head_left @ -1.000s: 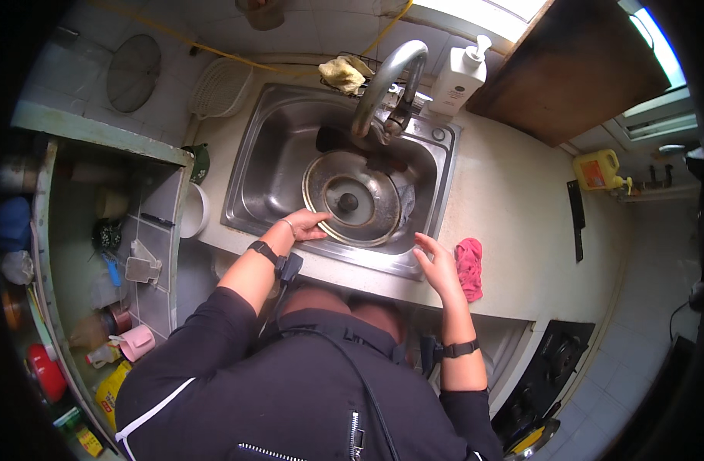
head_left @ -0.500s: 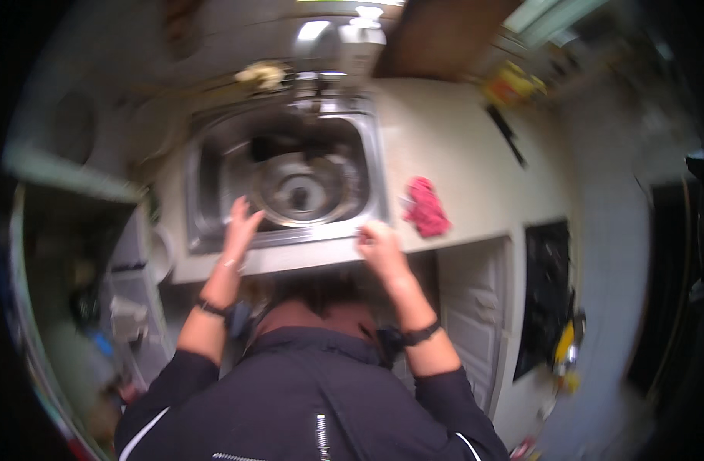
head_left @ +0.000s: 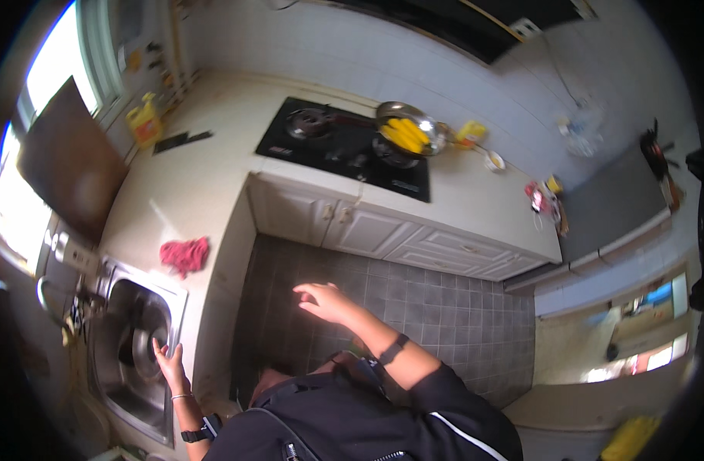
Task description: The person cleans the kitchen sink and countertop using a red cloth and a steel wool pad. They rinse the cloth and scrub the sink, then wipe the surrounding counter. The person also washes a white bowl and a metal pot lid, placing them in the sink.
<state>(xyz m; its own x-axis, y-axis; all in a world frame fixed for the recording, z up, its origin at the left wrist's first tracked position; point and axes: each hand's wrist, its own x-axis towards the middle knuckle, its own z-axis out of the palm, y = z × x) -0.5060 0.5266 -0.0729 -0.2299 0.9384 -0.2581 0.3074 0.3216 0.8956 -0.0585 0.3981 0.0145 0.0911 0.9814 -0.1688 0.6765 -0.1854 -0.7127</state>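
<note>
My left hand (head_left: 172, 369) is at the near edge of the steel sink (head_left: 180, 307), fingers spread and holding nothing. Beside its fingertips, a round metal pan or lid (head_left: 141, 349) lies in the basin, partly in shadow. My right hand (head_left: 326, 302) hangs in the air over the floor, its fingers apart and bare of any object. On the counter beyond the sink lies a crumpled red cloth (head_left: 184, 256). A steel pan (head_left: 435, 131) sits on the stove's right burner. Inside it are several long yellow pieces (head_left: 405, 134) that look like corn cobs.
The black gas stove (head_left: 332, 157) is set in the counter ahead. A dark knife (head_left: 183, 141) lies near a yellow jug (head_left: 144, 121). A brown board (head_left: 71, 161) leans by the window. White cabinets (head_left: 382, 230) border the grey tiled floor (head_left: 436, 323).
My view has swung right from the sink toward the stove. My right hand has left the sink's front edge and opened; my left remains beside the sink.
</note>
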